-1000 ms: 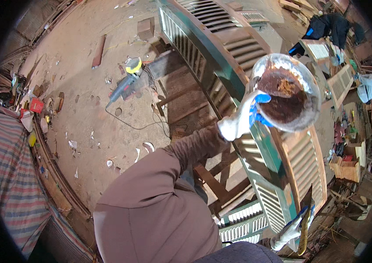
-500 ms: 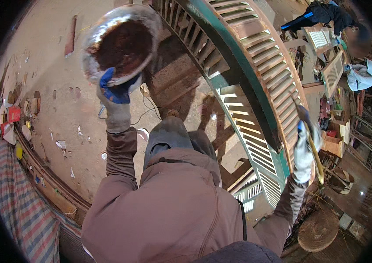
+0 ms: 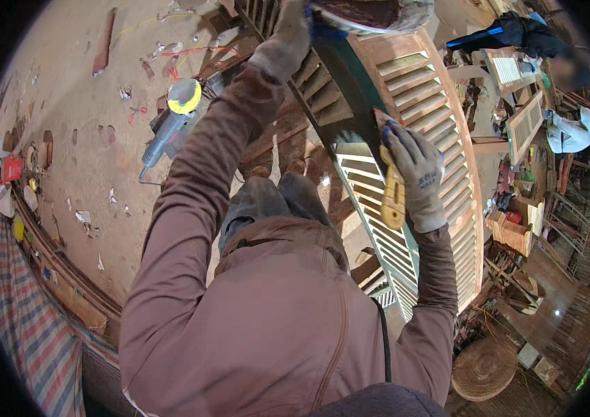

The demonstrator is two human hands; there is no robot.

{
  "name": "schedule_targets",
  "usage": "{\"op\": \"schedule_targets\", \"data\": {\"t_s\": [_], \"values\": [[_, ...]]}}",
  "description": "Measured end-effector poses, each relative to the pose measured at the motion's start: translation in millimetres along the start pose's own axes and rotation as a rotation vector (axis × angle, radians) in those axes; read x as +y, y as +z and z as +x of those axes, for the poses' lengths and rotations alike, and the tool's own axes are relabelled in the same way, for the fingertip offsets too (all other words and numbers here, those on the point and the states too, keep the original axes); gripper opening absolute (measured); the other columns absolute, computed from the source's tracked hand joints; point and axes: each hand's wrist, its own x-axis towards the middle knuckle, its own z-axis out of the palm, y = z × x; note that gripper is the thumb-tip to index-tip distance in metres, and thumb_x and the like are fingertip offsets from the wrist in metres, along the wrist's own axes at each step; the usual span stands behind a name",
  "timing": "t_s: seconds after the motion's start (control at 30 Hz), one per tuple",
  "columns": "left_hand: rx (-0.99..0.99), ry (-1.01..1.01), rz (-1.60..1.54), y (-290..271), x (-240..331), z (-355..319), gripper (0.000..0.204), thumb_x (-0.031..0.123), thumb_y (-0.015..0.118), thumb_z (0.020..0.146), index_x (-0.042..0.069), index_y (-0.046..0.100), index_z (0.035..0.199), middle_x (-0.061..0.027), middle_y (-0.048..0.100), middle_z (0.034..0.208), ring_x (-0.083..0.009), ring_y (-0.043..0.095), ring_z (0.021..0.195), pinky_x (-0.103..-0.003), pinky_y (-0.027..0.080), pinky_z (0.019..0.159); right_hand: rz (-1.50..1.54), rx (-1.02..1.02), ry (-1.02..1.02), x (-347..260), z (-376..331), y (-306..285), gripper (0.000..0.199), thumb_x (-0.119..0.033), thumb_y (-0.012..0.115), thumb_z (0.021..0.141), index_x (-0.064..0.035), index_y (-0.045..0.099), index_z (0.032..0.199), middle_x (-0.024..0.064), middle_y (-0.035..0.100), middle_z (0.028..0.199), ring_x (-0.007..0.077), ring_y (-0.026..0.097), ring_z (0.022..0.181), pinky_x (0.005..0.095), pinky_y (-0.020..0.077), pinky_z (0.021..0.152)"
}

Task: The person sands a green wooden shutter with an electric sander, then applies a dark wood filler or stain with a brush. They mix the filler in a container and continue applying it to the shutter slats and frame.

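Note:
My left hand [image 3: 289, 43], in a grey and blue work glove, grips the rim of a round bowl [image 3: 416, 15] holding dark red-brown paste. The bowl is partly cut off by the upper edge, above a louvered wooden shutter [image 3: 441, 139]. In my gloved right hand [image 3: 414, 170] is a flat yellow-handled tool [image 3: 393, 198]. Its dark tip points away from me, at the shutter's green-edged frame; whether it touches cannot be seen. Beneath it, pale slats of another louvered panel [image 3: 368, 184] show.
A grey power tool with a yellow-rimmed disc [image 3: 182, 97] lies on the littered floor to the left. At the far right, two people [image 3: 527, 35] [image 3: 572, 131] are by other shutters [image 3: 525, 118]. A round woven item [image 3: 484, 368] lies lower right; striped cloth [image 3: 27, 313] hangs lower left.
My left hand has carried the bowl right and upward, over the shutter. My right hand has brought the yellow-handled tool left from the shutter's outer side to its green-edged frame.

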Motion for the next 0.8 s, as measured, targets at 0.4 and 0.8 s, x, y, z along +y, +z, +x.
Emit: {"op": "schedule_targets", "data": {"t_s": [0.4,0.8], "values": [[0.128,-0.227,0.068,34,-19,13,0.026,0.014,0.063,0.09,0.01,0.054,0.114,-0.003,0.055,0.103,-0.0135,0.057,0.093,-0.028,0.048,0.082,0.186,-0.074,0.052,38,-28,-21,0.034,-0.023,0.072,0.084,-0.0091,0.072,0.115,0.0097,0.074,0.114,0.0283,0.071,0.1,0.0394,0.0563,0.085],[0.187,-0.087,0.133,20,-36,19,0.02,0.016,0.065,0.092,0.01,0.055,0.109,0.0006,0.053,0.093,-0.0111,0.056,0.087,-0.026,0.046,0.08,0.375,-0.219,-0.198,72,9,-22,0.033,-0.023,0.075,0.077,-0.0137,0.077,0.109,0.0072,0.076,0.111,0.029,0.07,0.106,0.0417,0.0549,0.091]]}}
